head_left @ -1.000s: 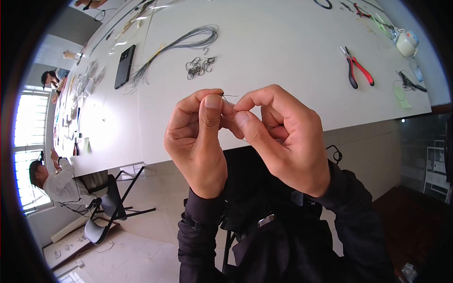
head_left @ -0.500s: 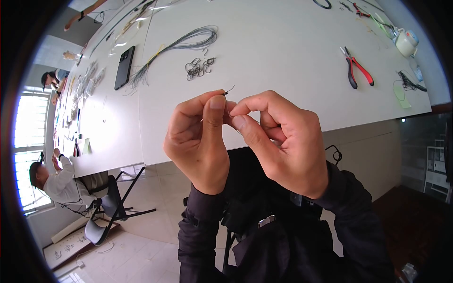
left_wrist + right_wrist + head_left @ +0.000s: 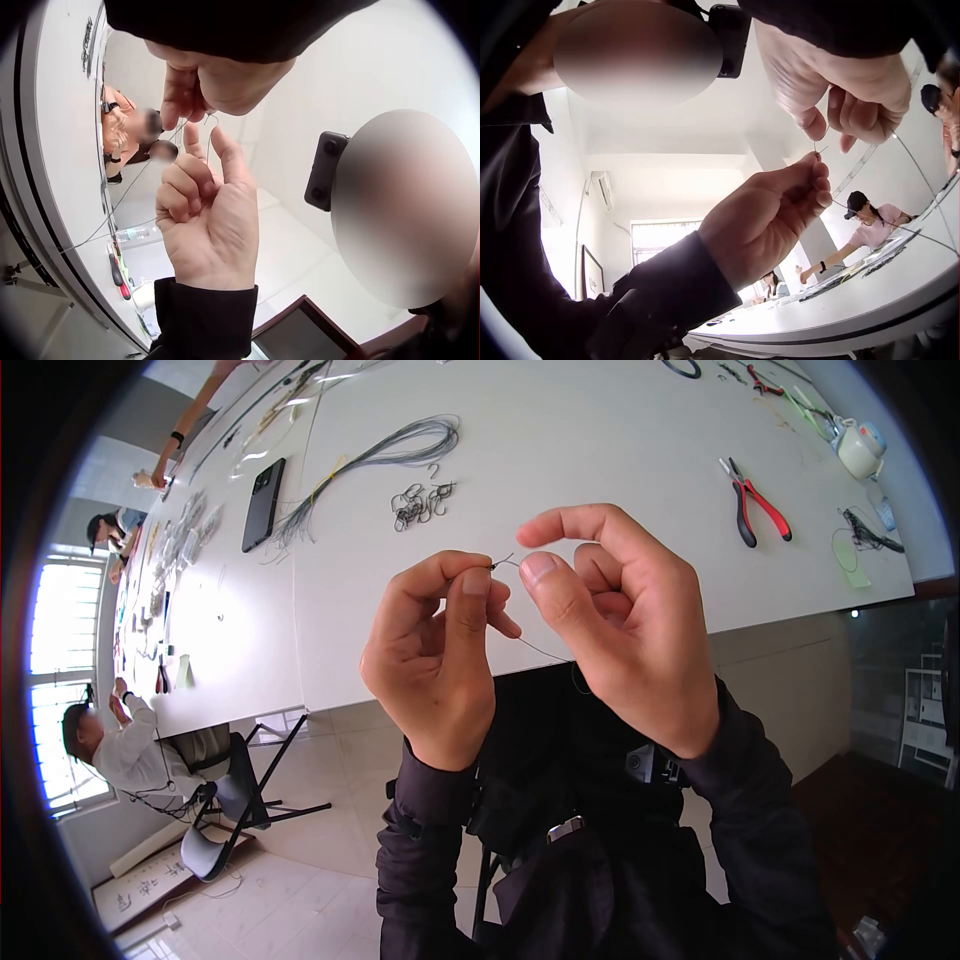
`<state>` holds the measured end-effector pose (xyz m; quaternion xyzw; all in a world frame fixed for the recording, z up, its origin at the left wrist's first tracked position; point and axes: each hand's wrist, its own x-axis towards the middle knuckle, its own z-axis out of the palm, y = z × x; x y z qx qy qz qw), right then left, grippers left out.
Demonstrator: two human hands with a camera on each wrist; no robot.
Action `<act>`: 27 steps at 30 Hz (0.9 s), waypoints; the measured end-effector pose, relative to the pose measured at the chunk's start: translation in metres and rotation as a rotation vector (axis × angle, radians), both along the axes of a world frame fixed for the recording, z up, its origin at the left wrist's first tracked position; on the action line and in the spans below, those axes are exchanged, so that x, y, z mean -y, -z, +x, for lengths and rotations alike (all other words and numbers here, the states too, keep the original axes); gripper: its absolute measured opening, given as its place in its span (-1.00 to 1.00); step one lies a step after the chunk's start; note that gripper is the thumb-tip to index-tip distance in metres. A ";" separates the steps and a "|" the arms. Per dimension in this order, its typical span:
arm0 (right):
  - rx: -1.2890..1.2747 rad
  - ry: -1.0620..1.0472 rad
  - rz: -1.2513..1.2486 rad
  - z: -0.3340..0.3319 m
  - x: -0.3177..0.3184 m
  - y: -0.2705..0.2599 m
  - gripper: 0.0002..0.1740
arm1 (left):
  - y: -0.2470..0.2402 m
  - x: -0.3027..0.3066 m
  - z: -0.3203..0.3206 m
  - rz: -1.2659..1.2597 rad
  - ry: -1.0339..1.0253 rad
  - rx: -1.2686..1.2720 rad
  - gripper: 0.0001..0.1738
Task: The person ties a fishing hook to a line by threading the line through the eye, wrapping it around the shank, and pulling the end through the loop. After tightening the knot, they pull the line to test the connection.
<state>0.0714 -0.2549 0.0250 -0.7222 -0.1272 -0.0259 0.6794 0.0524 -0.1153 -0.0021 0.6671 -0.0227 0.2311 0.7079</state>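
Observation:
Between thumb and index finger, my left hand (image 3: 435,660) pinches a small dark piece (image 3: 493,566) with a short thin end sticking out; the pinch also shows in the right wrist view (image 3: 761,225). My right hand (image 3: 635,625) is just to the right, its thumb and index finger parted and its other fingers bent. That thumb tip lies close to the thin end; whether they touch, I cannot tell. A thin line (image 3: 543,651) runs from below the left fingers and passes behind the right hand. Both hands are raised above the table's near edge.
Dark hooks (image 3: 420,507) lie in a pile on the white table (image 3: 560,450), below a bundle of grey line (image 3: 390,448). A black phone (image 3: 263,505) is at left, red-and-black pliers (image 3: 752,505) at right. Other people are around the table's left side.
My right thumb and index finger have parted, and the right hand has moved up and right. My left hand has shifted slightly right, still pinching the small piece.

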 end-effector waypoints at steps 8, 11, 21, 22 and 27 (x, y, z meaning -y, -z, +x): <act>-0.168 -0.141 0.171 0.014 0.001 0.010 -0.68 | -0.001 0.001 0.000 -0.001 0.021 -0.018 -0.90; -0.192 -0.163 0.164 0.015 0.002 0.010 -0.70 | 0.002 0.001 0.000 -0.018 0.047 0.011 -0.89; -0.208 -0.182 0.220 0.009 -0.001 0.003 -0.79 | -0.003 0.006 -0.002 -0.098 0.067 -0.011 -0.88; -0.218 -0.174 0.231 0.008 -0.002 0.003 -0.79 | -0.004 0.004 -0.003 -0.109 0.081 -0.043 -0.88; -0.224 -0.168 0.224 0.008 -0.002 -0.002 -0.78 | -0.005 0.003 -0.003 -0.165 0.122 -0.038 -0.85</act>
